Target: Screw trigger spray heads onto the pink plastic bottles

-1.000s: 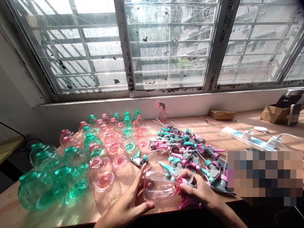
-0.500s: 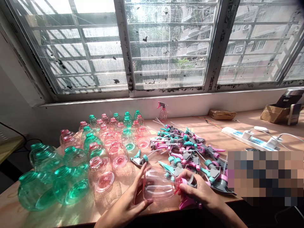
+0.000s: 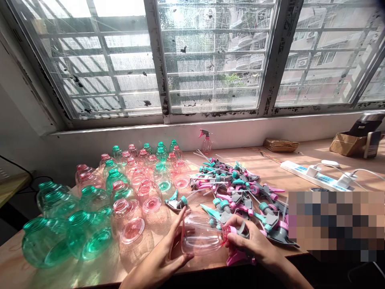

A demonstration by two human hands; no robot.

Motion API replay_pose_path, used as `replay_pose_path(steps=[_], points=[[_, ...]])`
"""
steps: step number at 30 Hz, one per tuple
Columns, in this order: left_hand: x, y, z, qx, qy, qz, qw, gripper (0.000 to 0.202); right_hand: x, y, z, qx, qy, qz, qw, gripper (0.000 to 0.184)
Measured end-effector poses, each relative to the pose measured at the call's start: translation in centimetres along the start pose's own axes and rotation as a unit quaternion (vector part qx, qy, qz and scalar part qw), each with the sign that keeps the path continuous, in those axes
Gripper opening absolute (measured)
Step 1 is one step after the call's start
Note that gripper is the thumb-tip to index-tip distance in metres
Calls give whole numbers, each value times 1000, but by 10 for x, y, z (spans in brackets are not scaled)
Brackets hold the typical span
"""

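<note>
A clear pink plastic bottle (image 3: 202, 235) lies sideways between my hands above the table's front edge, its neck pointing right. My left hand (image 3: 168, 245) grips its base end, thumb below and fingers above. At the neck, my right hand (image 3: 248, 239) is closed around a grey and pink spray head (image 3: 240, 230), whose pink collar meets the bottle's mouth. Whether the collar is threaded on I cannot tell. Just behind lies a heap of spray heads (image 3: 237, 180) in grey, pink and teal. One teal and grey spray head (image 3: 177, 202) lies apart, near my left fingertips.
Open green bottles (image 3: 90, 237) and pink bottles (image 3: 130, 224) stand in rows on the left. A bottle with sprayer fitted (image 3: 206, 142) stands by the wall. Rightward are a power strip (image 3: 315, 175) with plugs, a brown packet (image 3: 281, 145) and a cardboard box (image 3: 345, 143).
Hardly anything differs. Both hands keep their hold on the bottle and the spray head, in almost the same place.
</note>
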State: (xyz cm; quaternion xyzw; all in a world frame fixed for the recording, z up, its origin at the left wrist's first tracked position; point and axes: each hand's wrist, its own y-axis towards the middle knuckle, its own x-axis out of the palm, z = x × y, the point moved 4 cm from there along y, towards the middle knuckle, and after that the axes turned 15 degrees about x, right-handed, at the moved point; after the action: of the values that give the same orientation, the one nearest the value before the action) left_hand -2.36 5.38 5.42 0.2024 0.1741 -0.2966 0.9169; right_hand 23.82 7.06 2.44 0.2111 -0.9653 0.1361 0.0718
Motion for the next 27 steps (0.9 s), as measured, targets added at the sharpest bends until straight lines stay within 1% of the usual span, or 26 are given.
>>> replay_pose_path(steps=[6, 8, 14, 19, 22, 24, 27], points=[[0, -1, -1, -25, -17, 4, 1000, 99, 1, -1, -1, 0, -4, 3, 1000, 39], [0, -1, -1, -27, -30, 3, 999, 98, 1, -1, -2, 1, -6, 4, 1000, 39], [0, 1, -2, -15, -36, 7, 999, 99, 0, -2, -3, 7, -19, 15, 1000, 39], [0, -1, -7, -11, -23, 9, 1000, 93, 1, -1, -1, 9, 2, 0, 1000, 40], [-1, -2, -7, -10, -6, 2, 1000, 98, 2, 0, -1, 10, 10, -6, 1000, 39], [-1, -2, -6, -14, -11, 2, 1000, 101, 2, 0, -1, 10, 12, -8, 1000, 39], [-1, -1, -5, -24, -38, 7, 999, 99, 2, 0, 0, 13, 13, -7, 1000, 41]])
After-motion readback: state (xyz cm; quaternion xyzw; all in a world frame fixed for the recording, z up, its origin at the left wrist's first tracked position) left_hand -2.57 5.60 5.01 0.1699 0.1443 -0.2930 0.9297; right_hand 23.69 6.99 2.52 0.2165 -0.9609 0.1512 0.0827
